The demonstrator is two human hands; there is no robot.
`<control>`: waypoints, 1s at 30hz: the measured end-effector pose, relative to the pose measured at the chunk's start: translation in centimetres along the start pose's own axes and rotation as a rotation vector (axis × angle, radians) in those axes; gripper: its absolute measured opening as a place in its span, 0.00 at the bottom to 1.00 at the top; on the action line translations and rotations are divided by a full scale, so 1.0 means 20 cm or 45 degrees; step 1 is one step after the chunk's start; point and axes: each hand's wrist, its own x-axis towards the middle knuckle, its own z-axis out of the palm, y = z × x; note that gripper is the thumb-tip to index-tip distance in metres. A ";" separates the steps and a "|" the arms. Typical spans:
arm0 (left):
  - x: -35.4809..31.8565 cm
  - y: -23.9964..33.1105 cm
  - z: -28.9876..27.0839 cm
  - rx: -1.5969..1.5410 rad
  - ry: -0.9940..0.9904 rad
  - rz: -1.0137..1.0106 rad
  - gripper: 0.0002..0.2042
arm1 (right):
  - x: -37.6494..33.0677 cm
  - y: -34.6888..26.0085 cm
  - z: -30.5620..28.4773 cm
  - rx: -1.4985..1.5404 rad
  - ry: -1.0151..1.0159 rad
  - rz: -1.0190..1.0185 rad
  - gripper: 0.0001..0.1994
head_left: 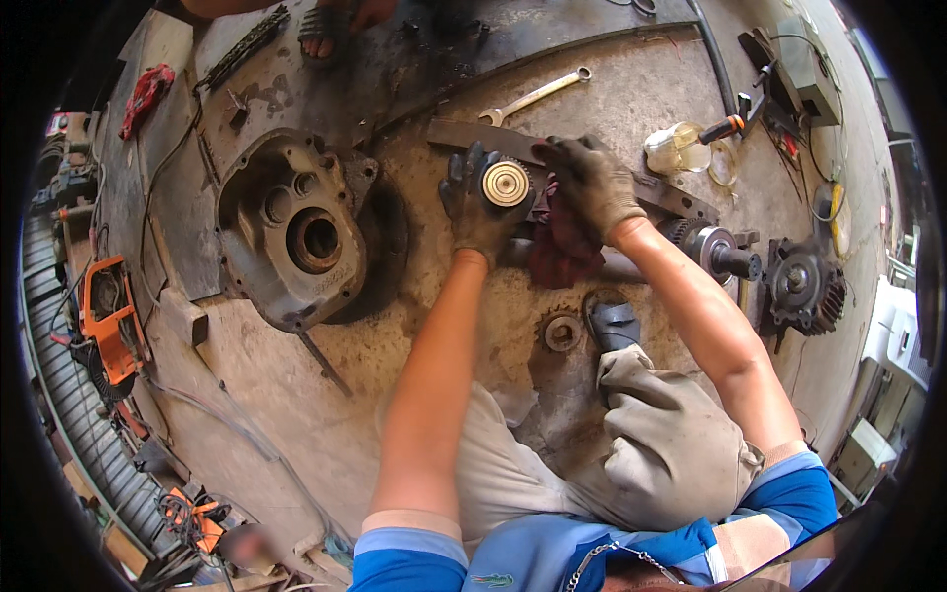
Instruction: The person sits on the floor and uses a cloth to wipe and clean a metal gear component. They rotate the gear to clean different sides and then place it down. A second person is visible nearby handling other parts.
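Observation:
My left hand [476, 204], in a dark, worn glove, is closed around a round metal part [507, 184] whose brass-coloured face shows concentric rings. Close on its right, my right hand [592, 187] in a greasy glove has its fingers bent over a dark red rag [565, 250]. Part of the rag hangs down over a thick metal shaft [623, 266] lying crosswise below my hands. Toward its right end the shaft meets a gear and bearing assembly [712, 249]. My gloves hide the lower side of the ringed part.
A large gearbox housing [296, 232] stands at left. A combination wrench [538, 96] lies beyond a flat dark metal bar [473, 137]. A small gear [562, 333] rests by my sandalled foot [614, 321]. At right are a clear container [676, 150], an orange-handled tool [721, 129] and a finned casting [804, 286].

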 end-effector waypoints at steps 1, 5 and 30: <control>0.01 0.00 0.00 0.024 0.042 0.025 0.39 | 0.01 0.01 0.02 0.207 -0.019 -0.040 0.17; 0.01 -0.02 0.01 -0.059 0.030 0.044 0.34 | -0.05 0.03 0.19 0.606 -0.059 -0.049 0.20; 0.02 -0.07 0.01 -0.287 -0.129 -0.024 0.42 | -0.20 -0.02 0.14 0.102 -0.089 -0.475 0.20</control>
